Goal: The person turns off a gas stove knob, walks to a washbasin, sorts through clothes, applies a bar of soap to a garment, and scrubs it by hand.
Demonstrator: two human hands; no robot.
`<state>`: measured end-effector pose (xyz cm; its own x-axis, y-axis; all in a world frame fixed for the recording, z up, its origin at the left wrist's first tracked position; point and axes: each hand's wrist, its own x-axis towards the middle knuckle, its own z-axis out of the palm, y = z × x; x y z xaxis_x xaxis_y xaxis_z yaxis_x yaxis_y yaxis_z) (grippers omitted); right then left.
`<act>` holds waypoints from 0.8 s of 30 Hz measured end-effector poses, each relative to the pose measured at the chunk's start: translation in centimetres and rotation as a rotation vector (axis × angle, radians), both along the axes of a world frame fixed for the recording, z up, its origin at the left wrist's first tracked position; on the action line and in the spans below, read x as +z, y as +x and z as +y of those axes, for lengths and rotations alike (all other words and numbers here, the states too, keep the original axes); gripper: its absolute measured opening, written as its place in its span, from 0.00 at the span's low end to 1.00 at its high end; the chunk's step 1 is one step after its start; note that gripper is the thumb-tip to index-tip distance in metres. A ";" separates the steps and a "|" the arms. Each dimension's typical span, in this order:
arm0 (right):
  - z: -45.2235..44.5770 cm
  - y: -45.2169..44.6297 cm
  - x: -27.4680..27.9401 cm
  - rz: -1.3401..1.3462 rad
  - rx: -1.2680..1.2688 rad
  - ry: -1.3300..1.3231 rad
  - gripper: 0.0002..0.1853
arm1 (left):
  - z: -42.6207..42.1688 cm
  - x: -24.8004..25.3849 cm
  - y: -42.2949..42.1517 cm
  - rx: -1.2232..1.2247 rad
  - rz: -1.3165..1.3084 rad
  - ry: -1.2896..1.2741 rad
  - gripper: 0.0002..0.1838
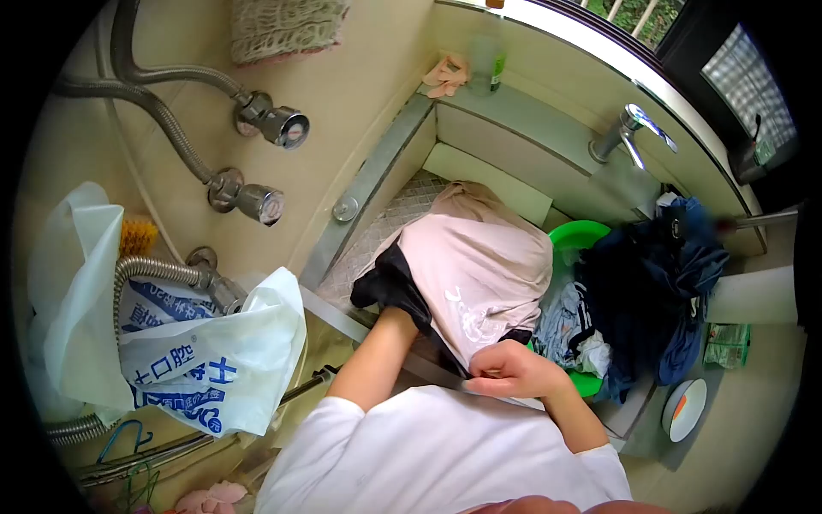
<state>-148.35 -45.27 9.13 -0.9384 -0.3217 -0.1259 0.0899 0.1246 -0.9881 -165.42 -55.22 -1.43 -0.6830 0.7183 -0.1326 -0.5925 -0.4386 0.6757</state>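
A pale pink shirt [479, 257] with black parts and white lettering is spread over the ribbed washboard surface [342, 267] of the sink. My left forearm reaches into a black part of this shirt, and the fabric covers my left hand. Near my body, my right hand [512, 370] is closed, its fingers pinching the shirt's near edge. Right of the shirt stands a green basin [578, 233] heaped with dark clothes [638, 278], a grey-blue cloth [561, 325] and a white cloth [592, 353].
A chrome faucet [629, 133] rises from the back ledge, which also holds a bottle [486, 60] and pink gloves [445, 77]. At left are wall valves [282, 127] with metal hoses and a white plastic bag [205, 368]. A white bowl [685, 411] sits at right.
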 end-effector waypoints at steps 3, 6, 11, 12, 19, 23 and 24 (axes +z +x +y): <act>-1.8 -3.0 -0.8 0.344 -0.303 0.280 0.06 | 1.6 0.4 0.7 -0.144 -0.224 0.223 0.24; -3.2 -6.0 -3.6 0.521 -0.433 0.361 0.03 | 2.1 0.5 1.1 -0.186 -0.327 0.307 0.24; -1.3 -11.5 -7.2 0.658 -0.421 0.638 0.01 | 1.9 0.0 1.0 -0.171 -0.397 0.318 0.23; -0.8 -12.3 -7.9 0.654 -0.422 0.637 0.01 | 2.0 -0.1 1.1 -0.169 -0.408 0.318 0.23; 0.7 -13.1 -9.4 0.694 -0.662 0.638 0.07 | 2.7 -0.7 1.5 -0.162 -0.460 0.318 0.21; -3.5 -10.3 -6.5 0.623 -0.506 0.578 0.11 | 1.9 -0.6 1.2 -0.139 -0.460 0.288 0.20; -2.4 -10.4 -6.7 0.605 -0.479 0.606 0.11 | 1.5 -0.5 1.4 -0.136 -0.472 0.274 0.20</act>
